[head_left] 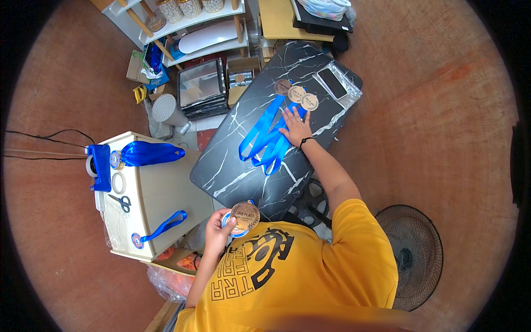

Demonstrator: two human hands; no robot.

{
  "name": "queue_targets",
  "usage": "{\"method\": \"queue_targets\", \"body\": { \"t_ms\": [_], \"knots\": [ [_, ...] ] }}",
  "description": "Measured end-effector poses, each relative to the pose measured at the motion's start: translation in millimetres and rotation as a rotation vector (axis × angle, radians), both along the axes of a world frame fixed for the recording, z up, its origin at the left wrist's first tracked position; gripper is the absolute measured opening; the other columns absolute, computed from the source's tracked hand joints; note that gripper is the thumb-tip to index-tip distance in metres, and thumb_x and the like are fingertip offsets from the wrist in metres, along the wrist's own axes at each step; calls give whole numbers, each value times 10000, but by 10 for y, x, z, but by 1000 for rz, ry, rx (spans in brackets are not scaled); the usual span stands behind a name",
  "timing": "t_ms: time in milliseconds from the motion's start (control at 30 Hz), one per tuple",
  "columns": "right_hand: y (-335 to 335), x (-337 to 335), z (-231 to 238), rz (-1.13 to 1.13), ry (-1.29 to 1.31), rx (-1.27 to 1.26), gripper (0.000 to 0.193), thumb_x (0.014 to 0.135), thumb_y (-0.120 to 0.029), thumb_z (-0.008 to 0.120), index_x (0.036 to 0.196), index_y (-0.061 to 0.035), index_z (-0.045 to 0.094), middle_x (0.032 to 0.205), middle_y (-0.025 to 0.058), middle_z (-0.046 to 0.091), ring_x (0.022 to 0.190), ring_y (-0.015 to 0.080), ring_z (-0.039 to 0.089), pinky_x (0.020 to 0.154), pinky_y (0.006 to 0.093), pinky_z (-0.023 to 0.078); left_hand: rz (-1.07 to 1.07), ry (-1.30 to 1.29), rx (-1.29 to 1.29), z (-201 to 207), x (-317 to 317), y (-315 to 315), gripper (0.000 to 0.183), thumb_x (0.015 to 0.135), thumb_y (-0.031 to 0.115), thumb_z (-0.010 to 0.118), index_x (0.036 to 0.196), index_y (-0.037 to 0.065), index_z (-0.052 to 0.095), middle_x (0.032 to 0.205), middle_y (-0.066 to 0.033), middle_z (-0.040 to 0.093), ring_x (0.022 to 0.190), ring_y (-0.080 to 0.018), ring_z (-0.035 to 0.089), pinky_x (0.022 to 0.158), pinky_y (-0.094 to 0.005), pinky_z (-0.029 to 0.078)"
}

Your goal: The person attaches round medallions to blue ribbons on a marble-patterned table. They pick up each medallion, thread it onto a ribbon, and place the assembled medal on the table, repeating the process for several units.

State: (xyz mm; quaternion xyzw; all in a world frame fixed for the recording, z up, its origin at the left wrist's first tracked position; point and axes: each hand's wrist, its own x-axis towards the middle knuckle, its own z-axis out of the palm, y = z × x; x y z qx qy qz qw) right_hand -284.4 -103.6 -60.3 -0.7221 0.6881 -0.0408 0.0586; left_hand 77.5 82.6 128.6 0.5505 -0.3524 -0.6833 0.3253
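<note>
My left hand [217,224] is closed on round wooden medals [245,216] close to my chest. A brown engraved face is uppermost, and a blue-and-white rim shows beneath it. My right hand [297,126] lies with outstretched fingers over blue ribbons [258,128] on the black marble-patterned table [221,174]. Just beyond its fingertips are three more medals: a darker one [283,87] and two lighter ones, a middle one [296,94] and a right one [309,102]. Their ribbons run back toward me in loops.
A phone [332,83] rests on silver plastic packaging at the table's far right. On the pale cabinet [166,191] at left are scissors [121,202], a tape roll [118,182], a blue tape dispenser [100,166] and ribboned medals. A floor fan [409,257] stands at right.
</note>
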Motion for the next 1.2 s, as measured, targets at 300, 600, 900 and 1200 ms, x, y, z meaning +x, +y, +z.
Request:
{"method": "queue_targets", "body": {
  "t_ms": [300, 600, 900, 1200],
  "knots": [
    [601, 476, 9, 374, -16, 78, 714, 908, -555, 429, 1481, -168, 251, 1555, 30, 211, 1447, 245, 135, 1073, 686, -2, 13, 17, -4, 44, 4, 4, 228, 881, 24, 626, 1091, -21, 550, 947, -67, 648, 824, -104, 609, 751, -236, 494],
    [878, 710, 35, 350, -159, 24, 729, 905, -551, 447, 1485, -164, 234, 1552, 51, 210, 1446, 256, 136, 1077, 680, 2, 11, 45, 2, 36, 21, 17, 239, 879, 32, 633, 1097, -22, 551, 954, -70, 647, 833, -107, 608, 759, -239, 493],
    [961, 610, 104, 422, -178, 89, 716, 909, -503, 470, 1484, -146, 237, 1545, 64, 230, 1438, 274, 167, 1100, 642, 21, 6, 46, -11, -7, 25, 38, 246, 875, 35, 641, 1097, -23, 551, 961, -72, 648, 840, -111, 607, 770, -245, 493],
    [493, 75, 9, -110, -116, -77, 690, 915, -463, 481, 1477, -130, 258, 1544, 86, 232, 1430, 286, 191, 1103, 637, 56, 9, 40, -50, 36, 27, -11, 228, 881, 51, 637, 1085, -14, 559, 932, -58, 652, 817, -99, 606, 744, -231, 490]
  ]
}}
